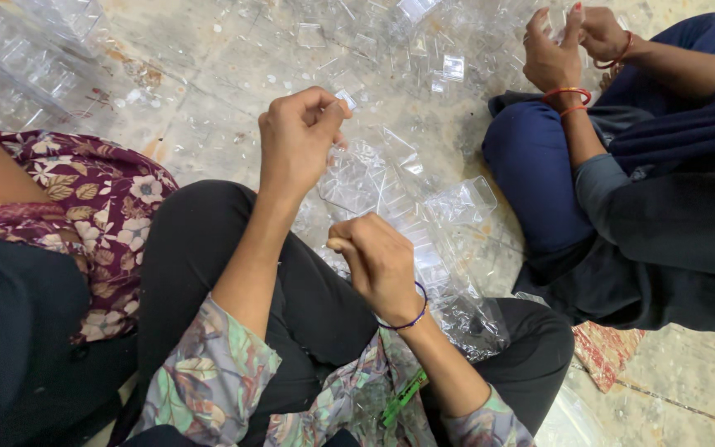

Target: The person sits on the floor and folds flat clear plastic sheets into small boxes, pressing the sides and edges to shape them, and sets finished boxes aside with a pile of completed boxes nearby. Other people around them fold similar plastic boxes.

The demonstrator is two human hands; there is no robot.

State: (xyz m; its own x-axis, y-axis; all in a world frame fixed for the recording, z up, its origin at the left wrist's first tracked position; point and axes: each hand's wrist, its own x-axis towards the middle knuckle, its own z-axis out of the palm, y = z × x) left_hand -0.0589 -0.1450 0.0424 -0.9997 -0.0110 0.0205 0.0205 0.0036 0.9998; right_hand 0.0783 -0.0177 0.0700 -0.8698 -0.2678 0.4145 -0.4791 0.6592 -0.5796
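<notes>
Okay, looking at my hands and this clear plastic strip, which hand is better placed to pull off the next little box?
Probably the left hand: it is raised at the upper end of the clear plastic strip, fingertips pinched on a small clear piece. The right hand is closed lower down on the strip, seemingly steadying it.

Clear plastic sheet strip [374,186], crinkled, moulded box pockets, draped across lap, pinched at both ends.

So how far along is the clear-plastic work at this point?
Done: cannot tell; no finished stack is distinguishable. In hand: left hand pinches a small clear piece, right hand grips a clear plastic tray strip. Left: loose clear pieces litter the floor.
</notes>
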